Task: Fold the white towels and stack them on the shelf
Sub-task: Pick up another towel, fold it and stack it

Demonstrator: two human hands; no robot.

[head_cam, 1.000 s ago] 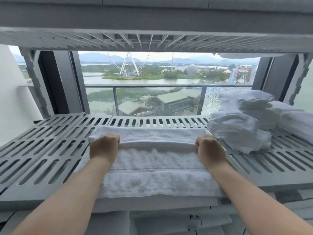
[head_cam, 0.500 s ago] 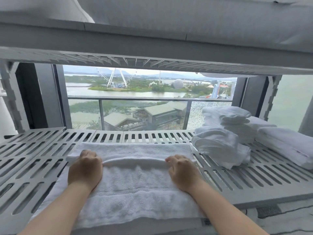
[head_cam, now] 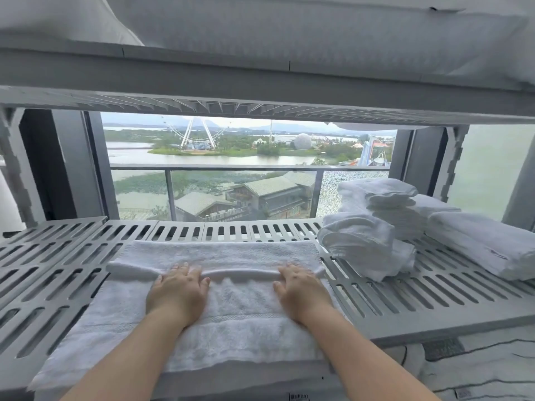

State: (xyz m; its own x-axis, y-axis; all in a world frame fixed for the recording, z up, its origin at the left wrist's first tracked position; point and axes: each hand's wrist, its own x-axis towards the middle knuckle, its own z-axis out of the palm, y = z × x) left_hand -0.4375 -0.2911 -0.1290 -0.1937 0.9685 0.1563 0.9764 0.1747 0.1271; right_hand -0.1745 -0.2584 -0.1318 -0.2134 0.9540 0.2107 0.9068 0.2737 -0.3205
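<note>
A white towel (head_cam: 220,322) lies spread across the grey slatted shelf (head_cam: 58,285), its near part hanging over the front edge. A raised fold ridge runs across it. My left hand (head_cam: 178,293) lies flat on the towel, fingers straight, fingertips at the ridge. My right hand (head_cam: 301,290) lies flat the same way further right. On the shelf's right side stands a pile of folded white towels (head_cam: 373,227), with another folded towel (head_cam: 486,244) beside it.
An upper shelf (head_cam: 260,79) carrying white bedding hangs low over the work area. Grey shelf posts stand at both sides. Behind the shelf is a window with a balcony railing (head_cam: 246,167). More white linen lies below at the lower right.
Both hands have opened from curled grips on the towel's fold to flat palms, and moved closer together toward the towel's middle. The camera has tilted up a little.
</note>
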